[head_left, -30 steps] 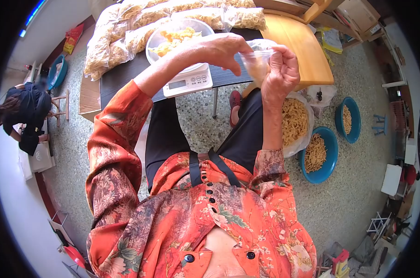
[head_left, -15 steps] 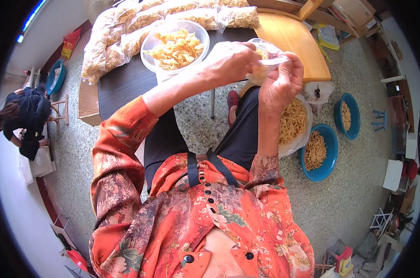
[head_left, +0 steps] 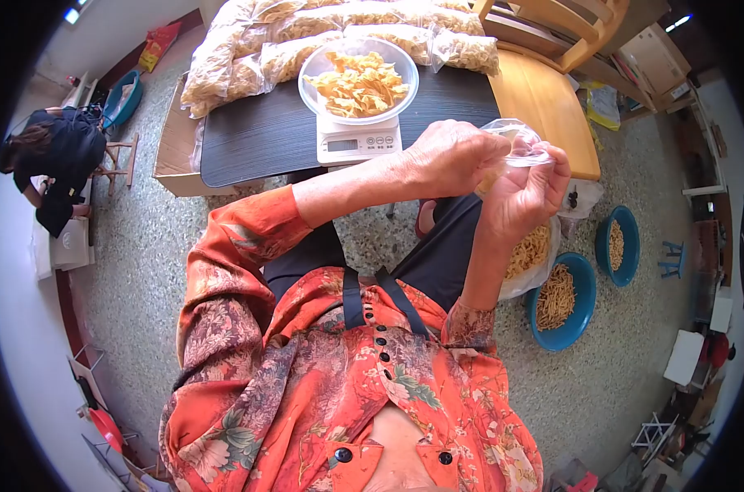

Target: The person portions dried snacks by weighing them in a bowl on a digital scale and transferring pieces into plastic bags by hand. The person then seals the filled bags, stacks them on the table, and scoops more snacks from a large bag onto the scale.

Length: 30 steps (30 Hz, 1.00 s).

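Observation:
A clear plastic bag (head_left: 503, 129) is up in front of me, its mouth edge bunched between my two hands. My left hand (head_left: 458, 160) grips the bag's side with curled fingers. At the mouth edge, my right hand (head_left: 523, 189) pinches the plastic between thumb and fingers. Most of the bag's lower part is behind my hands. To the left, a clear bowl (head_left: 308, 92) of yellowish dried strips (head_left: 364, 82) rests on a white digital scale (head_left: 357, 148), on the dark table (head_left: 257, 148).
Filled bags (head_left: 306, 57) are stacked across the table's back. A wooden chair (head_left: 536, 107) adjoins the table. By my right leg stand a large bag of yellow pieces (head_left: 529, 252) and blue basins (head_left: 583, 324) of snacks. Another person (head_left: 64, 152) bends down at the far left.
The view has shifted, so the scale beneath the bowl now shows. Both hands still hold the plastic bag, and its mouth edge sits lower between them.

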Motion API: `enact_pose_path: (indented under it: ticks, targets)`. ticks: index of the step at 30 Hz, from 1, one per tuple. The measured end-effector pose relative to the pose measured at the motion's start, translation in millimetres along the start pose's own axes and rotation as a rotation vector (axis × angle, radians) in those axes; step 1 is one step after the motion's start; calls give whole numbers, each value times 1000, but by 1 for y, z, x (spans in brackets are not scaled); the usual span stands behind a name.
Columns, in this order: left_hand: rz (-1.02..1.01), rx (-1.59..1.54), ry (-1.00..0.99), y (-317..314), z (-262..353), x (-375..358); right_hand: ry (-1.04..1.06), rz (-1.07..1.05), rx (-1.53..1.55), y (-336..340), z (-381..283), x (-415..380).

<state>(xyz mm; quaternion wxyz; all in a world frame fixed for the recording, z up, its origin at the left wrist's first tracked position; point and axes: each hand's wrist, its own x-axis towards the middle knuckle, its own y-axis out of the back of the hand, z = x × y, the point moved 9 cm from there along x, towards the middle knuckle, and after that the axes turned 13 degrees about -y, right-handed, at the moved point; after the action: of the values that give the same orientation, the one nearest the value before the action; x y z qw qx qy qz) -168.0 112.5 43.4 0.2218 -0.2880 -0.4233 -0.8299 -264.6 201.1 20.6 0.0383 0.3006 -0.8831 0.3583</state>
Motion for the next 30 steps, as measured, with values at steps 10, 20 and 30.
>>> enact_pose_path:
  ticks: [10, 20, 30]
  targets:
    - [-320, -392, 265, -31, -15, -21, -7, 9, 7, -7, 3, -22]
    - [-253, 16, -6, 6, -13, -3, -29, 61, -135, -10, 12, 7]
    - [-157, 58, -5, 63, -44, 15, 276, -85, -623, -30, 25, 27]
